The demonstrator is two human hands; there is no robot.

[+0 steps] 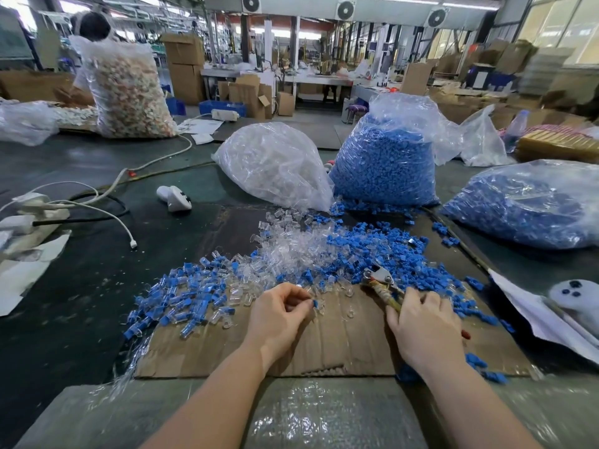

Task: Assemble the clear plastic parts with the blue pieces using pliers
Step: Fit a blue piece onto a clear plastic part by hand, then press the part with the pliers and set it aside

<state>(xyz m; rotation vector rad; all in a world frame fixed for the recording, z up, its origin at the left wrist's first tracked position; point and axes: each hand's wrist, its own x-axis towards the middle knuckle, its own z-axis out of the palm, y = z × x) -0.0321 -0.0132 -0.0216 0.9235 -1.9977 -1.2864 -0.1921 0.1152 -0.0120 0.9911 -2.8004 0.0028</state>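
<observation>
My left hand [281,314] pinches a small clear part with a blue piece [315,303] at its fingertips, just above the cardboard sheet [337,348]. My right hand [424,325] grips the taped handles of the pliers [382,281], whose metal jaws point up-left toward the heap. Loose clear plastic parts [291,251] lie in the middle of the cardboard. Loose blue pieces [389,251] spread to the right of them. A pile of joined clear-and-blue pieces [181,293] lies to the left.
Behind the heap stand a bag of clear parts [275,163] and a bag of blue pieces [385,160]; another blue bag [531,205] lies right. White controllers [175,197] [573,299], cables and a power strip [29,212] lie about. A person sits far left behind a filled bag [126,89].
</observation>
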